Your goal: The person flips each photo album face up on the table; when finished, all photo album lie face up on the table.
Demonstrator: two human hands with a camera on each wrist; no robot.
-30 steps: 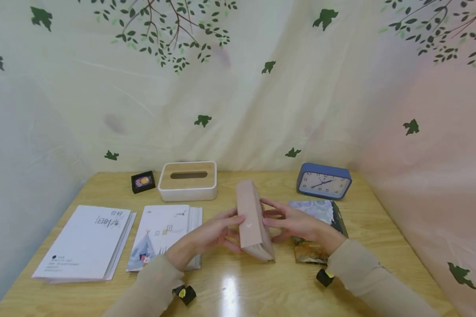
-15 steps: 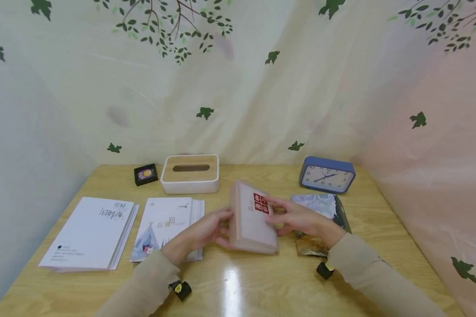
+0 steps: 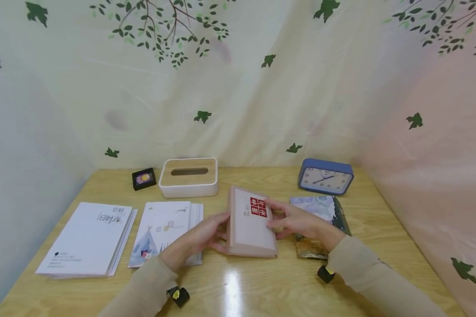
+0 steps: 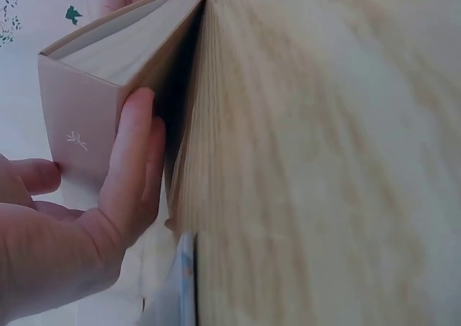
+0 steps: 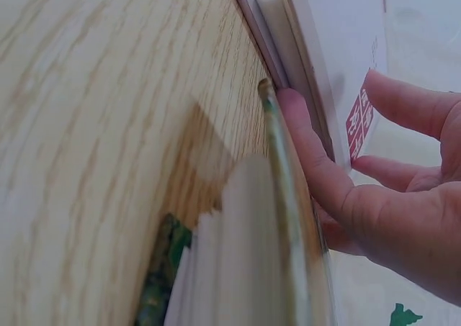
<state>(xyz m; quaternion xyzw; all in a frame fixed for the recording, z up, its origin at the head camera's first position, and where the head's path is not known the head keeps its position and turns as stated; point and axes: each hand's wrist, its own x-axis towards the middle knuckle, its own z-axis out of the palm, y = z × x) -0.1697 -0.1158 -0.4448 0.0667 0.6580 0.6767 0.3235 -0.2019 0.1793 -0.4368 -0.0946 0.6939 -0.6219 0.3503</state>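
A thick pale pink book (image 3: 246, 231), with a red square of characters on its cover, lies between both hands, cover upward and tilted. My left hand (image 3: 196, 235) grips it by the spine. In the left wrist view, fingers (image 4: 133, 142) reach under the raised spine edge of the book (image 4: 79, 117), and the underside is off the table there. My right hand (image 3: 299, 220) holds the opposite edge. In the right wrist view, one finger of the right hand (image 5: 396, 204) is at the lower cover while others touch the top of the book (image 5: 335, 45).
Left of the hands lie a white book (image 3: 83, 240) and a book with a tent picture (image 3: 158, 229). A painted-cover book (image 3: 313, 207) lies under the right forearm. Behind stand a small black box (image 3: 144, 178), a tissue box (image 3: 188, 180) and a blue alarm clock (image 3: 326, 176).
The book stood steeply with its spine toward me a second ago. It has been tipped over, spine to the left, so its front cover now faces up. Both hands kept hold.
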